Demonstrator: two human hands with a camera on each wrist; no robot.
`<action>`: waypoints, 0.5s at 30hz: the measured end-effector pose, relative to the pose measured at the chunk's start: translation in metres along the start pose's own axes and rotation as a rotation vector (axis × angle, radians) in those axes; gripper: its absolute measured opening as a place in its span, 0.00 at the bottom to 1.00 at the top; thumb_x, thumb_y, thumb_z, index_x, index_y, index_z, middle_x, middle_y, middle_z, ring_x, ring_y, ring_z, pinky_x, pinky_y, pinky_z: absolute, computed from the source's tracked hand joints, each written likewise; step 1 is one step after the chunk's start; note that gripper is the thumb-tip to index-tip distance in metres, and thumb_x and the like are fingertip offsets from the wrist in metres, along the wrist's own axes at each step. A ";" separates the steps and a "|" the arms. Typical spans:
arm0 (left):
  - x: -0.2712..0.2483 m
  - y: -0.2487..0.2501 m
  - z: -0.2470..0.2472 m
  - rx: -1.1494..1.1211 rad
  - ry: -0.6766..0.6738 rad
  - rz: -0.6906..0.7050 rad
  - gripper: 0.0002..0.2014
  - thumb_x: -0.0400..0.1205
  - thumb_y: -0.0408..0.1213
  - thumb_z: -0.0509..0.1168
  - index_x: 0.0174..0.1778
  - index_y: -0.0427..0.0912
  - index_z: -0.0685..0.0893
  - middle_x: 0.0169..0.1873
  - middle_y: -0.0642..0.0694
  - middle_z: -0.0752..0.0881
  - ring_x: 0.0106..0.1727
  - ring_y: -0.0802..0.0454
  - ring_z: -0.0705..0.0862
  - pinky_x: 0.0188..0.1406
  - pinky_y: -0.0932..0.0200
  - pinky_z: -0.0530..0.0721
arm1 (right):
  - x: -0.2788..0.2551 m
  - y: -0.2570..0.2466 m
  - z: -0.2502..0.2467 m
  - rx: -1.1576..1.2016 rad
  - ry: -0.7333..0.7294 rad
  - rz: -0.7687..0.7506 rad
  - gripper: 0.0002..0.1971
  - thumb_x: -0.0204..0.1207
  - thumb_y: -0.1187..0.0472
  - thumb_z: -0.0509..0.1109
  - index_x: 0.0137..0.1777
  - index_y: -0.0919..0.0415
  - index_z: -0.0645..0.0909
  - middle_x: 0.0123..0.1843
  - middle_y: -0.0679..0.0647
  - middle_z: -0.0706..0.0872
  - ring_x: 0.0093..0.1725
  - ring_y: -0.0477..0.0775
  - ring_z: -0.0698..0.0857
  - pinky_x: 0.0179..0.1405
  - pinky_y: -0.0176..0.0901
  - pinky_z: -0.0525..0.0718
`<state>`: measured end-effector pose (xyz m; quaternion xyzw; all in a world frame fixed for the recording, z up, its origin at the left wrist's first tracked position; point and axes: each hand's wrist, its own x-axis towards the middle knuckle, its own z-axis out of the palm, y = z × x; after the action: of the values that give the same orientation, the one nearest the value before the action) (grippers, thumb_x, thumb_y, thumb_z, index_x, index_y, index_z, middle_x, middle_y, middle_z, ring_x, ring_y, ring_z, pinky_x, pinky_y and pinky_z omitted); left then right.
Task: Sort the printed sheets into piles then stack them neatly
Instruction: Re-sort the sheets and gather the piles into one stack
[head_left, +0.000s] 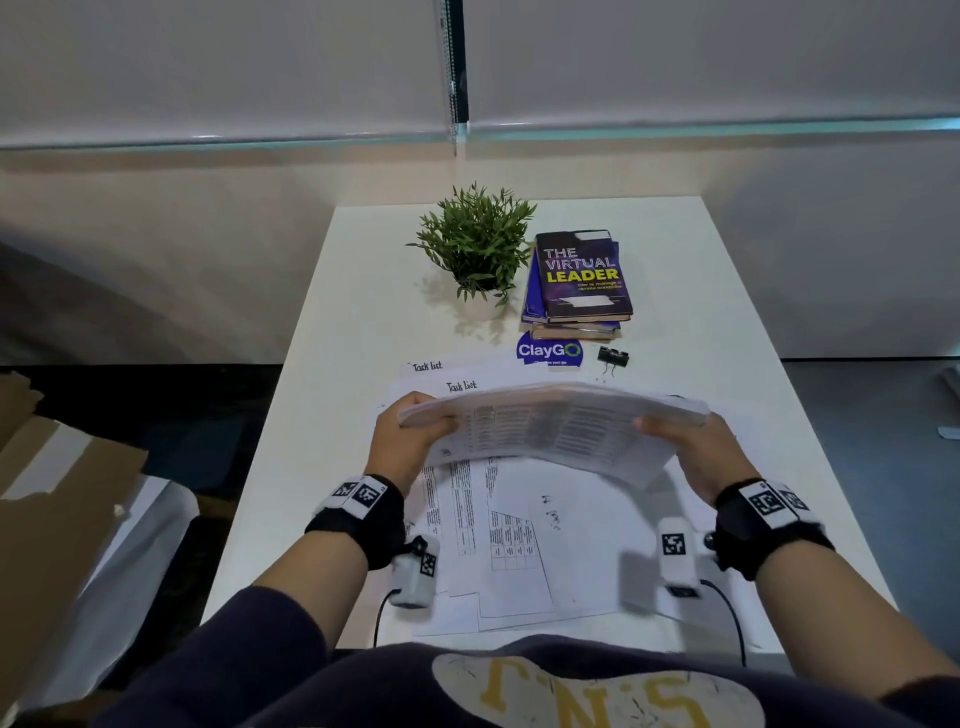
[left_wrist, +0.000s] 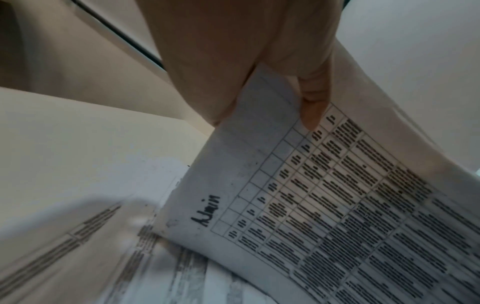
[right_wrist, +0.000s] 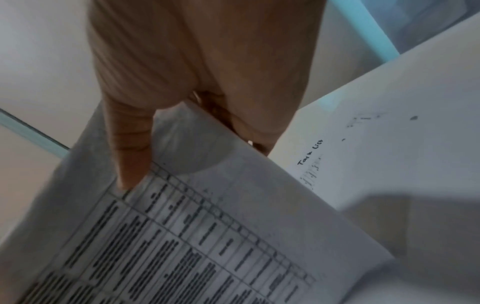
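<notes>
We see a white table (head_left: 675, 291) with loose printed sheets (head_left: 519, 545) spread on its near half. Above them we hold a bundle of sheets (head_left: 550, 426), raised off the table. Our left hand (head_left: 410, 436) grips its left end and our right hand (head_left: 696, 452) its right end, the fingers clamped on the paper. Farther back stand a stack of books (head_left: 579, 280), a potted plant (head_left: 475, 244) and a black binder clip (head_left: 613, 357).

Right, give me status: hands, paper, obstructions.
Left hand and right hand each grip an end of the printed table-sheet bundle, lifted off the white table. Loose printed sheets scattered beneath. Black binder clip sits clear beyond.
</notes>
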<state>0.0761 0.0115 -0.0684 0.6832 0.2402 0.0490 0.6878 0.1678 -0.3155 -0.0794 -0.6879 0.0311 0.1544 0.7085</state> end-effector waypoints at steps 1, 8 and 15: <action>0.000 -0.002 -0.002 -0.008 -0.016 -0.005 0.10 0.66 0.31 0.75 0.39 0.39 0.83 0.36 0.41 0.86 0.38 0.48 0.84 0.34 0.57 0.81 | -0.002 -0.001 0.000 -0.038 -0.017 0.004 0.25 0.56 0.62 0.86 0.55 0.67 0.88 0.53 0.63 0.91 0.52 0.60 0.88 0.51 0.50 0.82; -0.012 -0.001 0.009 -0.157 -0.005 0.004 0.20 0.74 0.55 0.69 0.42 0.39 0.81 0.31 0.48 0.84 0.31 0.53 0.82 0.26 0.66 0.79 | -0.013 -0.010 0.013 -0.024 0.053 -0.048 0.40 0.43 0.35 0.86 0.49 0.63 0.86 0.45 0.55 0.90 0.44 0.55 0.86 0.47 0.49 0.80; -0.010 -0.005 0.006 -0.123 0.048 0.016 0.15 0.77 0.51 0.65 0.39 0.41 0.83 0.31 0.48 0.84 0.31 0.54 0.80 0.28 0.67 0.76 | -0.008 -0.010 0.015 0.012 0.158 -0.066 0.14 0.77 0.47 0.73 0.39 0.57 0.83 0.37 0.53 0.84 0.40 0.53 0.80 0.45 0.48 0.70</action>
<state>0.0685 0.0013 -0.0706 0.6400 0.2478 0.0856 0.7223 0.1600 -0.3023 -0.0666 -0.6943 0.0651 0.0762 0.7127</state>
